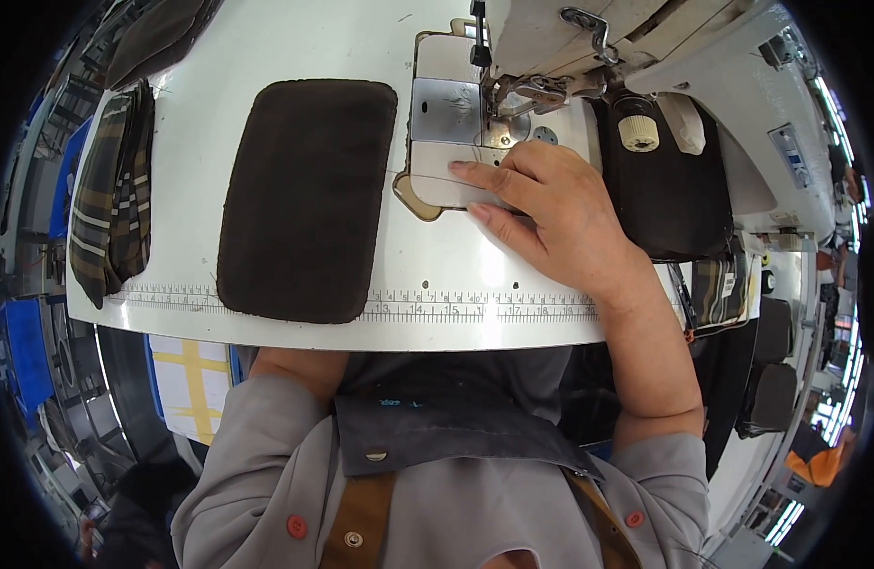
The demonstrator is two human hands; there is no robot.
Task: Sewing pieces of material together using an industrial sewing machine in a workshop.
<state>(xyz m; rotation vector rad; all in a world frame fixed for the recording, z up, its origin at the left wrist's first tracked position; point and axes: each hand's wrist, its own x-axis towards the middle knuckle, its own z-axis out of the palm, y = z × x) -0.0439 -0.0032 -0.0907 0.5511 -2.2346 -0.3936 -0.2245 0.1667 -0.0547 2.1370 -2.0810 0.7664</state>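
Note:
My right hand (551, 204) lies over the pale bed plate (446, 175) of a sewing machine (740, 85). Its index finger and thumb are stretched out and apart, and the other fingers bend toward the needle area. A thin thread (423, 176) runs from the edge of a dark brown fabric panel (309, 199) to beneath the index finger. That panel, a rounded rectangle, rests flat to the left of the plate. Only my left forearm shows, below the table's front edge; the hand itself is hidden under the tabletop.
Folded plaid fabric pieces (113, 194) are stacked at the table's left, with another dark piece (157, 38) behind them. More dark fabric (669, 190) sits under the machine arm. A printed ruler strip (484, 308) follows the front edge. Plaid cloth (719, 289) lies at right.

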